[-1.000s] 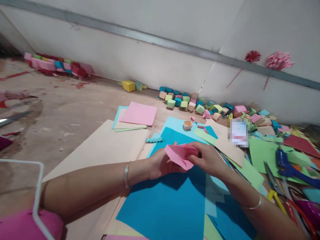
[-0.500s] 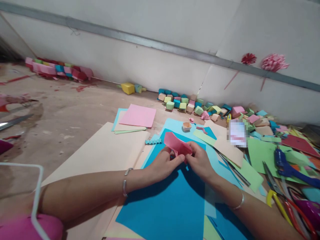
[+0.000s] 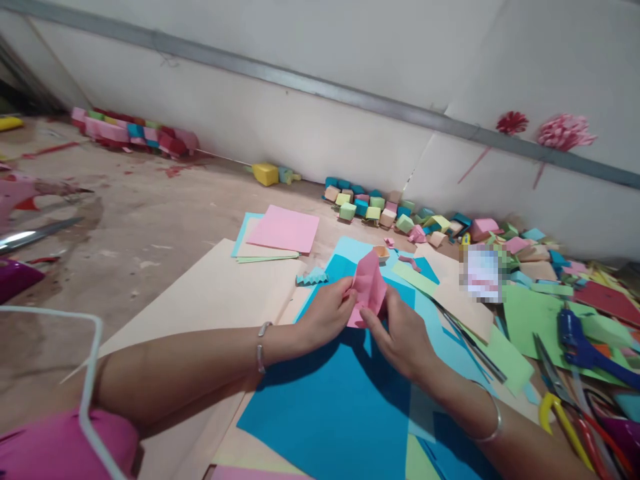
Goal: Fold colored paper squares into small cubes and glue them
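A folded pink paper piece [image 3: 369, 288] stands on edge between both hands, above a large blue sheet [image 3: 345, 400]. My left hand [image 3: 327, 315] pinches its left side with thumb and fingers closed. On the lower right edge, my right hand [image 3: 400, 337] grips it with bent fingers. Each wrist wears a silver bangle. Beneath the blue sheet lies a big cream sheet [image 3: 215, 293]. A small zigzag-folded blue strip [image 3: 311, 277] lies just left of the hands.
A stack of pink and pale sheets [image 3: 280, 233] lies further back. Several small folded paper boxes [image 3: 380, 210] line the wall. Scissors [image 3: 555, 380], a blue glue gun [image 3: 580, 337] and green sheets [image 3: 535, 307] crowd the right side. Paper flowers [image 3: 563, 130] hang on the wall.
The pink paper piece has been turned from lying flat to standing upright between my hands. Both hands shifted a little along its edges.
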`<state>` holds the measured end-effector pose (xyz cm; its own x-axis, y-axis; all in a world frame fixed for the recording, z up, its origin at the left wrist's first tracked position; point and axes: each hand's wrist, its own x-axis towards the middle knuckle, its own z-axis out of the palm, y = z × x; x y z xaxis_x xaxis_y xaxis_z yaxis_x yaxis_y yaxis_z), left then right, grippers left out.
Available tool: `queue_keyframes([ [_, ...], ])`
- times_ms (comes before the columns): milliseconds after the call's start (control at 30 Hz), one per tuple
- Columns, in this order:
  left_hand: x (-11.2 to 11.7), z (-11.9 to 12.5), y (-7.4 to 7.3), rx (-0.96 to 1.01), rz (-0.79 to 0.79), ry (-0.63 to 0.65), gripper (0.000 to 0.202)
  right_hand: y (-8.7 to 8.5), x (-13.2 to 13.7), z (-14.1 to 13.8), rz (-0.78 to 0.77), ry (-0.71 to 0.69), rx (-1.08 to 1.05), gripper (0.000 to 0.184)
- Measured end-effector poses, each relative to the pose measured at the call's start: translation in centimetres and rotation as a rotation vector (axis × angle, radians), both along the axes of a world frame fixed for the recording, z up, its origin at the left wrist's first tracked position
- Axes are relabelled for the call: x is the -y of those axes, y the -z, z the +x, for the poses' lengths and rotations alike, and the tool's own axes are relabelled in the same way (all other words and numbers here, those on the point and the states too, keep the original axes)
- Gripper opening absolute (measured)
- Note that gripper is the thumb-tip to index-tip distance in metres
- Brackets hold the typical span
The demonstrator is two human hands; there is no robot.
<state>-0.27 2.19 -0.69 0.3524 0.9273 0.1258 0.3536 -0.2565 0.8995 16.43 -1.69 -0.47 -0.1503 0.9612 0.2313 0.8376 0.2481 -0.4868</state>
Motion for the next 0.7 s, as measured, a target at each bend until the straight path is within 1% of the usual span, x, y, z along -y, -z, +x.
queue_keyframes([
  [67,0.1,0.1,-0.2,0.003,-0.003,0.009,0.02,0.0,0.0,0.2,0.152,0.011,-0.055,0.031],
  [100,0.2,0.1,-0.3,0.011,-0.008,0.016,0.018,0.0,-0.1,0.2,0.208,-0.001,-0.074,0.027],
  [167,0.4,0.2,-0.2,0.026,-0.018,0.021,0.015,0.1,-0.3,0.3,0.255,-0.05,-0.096,0.014],
  [233,0.6,0.3,-0.1,0.038,-0.021,0.01,0.011,0.1,-0.4,0.3,0.243,-0.096,-0.127,0.004],
  [367,0.9,0.3,0.2,0.04,-0.012,0.021,0.007,0.3,-0.3,0.4,0.215,-0.154,-0.161,0.009],
  [500,1.3,0.2,0.1,0.062,-0.005,0.076,0.008,0.2,-0.1,0.4,0.276,-0.199,-0.164,0.015],
  [567,1.5,0.2,-0.1,0.085,0.006,0.09,0.011,0.1,-0.1,0.3,0.295,-0.186,-0.19,0.012],
  [600,1.6,0.3,-0.2,0.089,0.012,0.095,0.012,0.1,-0.1,0.2,0.287,-0.156,-0.21,0.009],
  [667,1.8,0.3,-0.3,0.083,0.025,0.107,0.011,0.2,-0.2,0.2,0.239,-0.06,-0.277,0.006],
  [700,1.8,0.3,-0.3,0.078,0.034,0.117,0.012,0.2,-0.2,0.2,0.206,-0.014,-0.325,0.011],
])
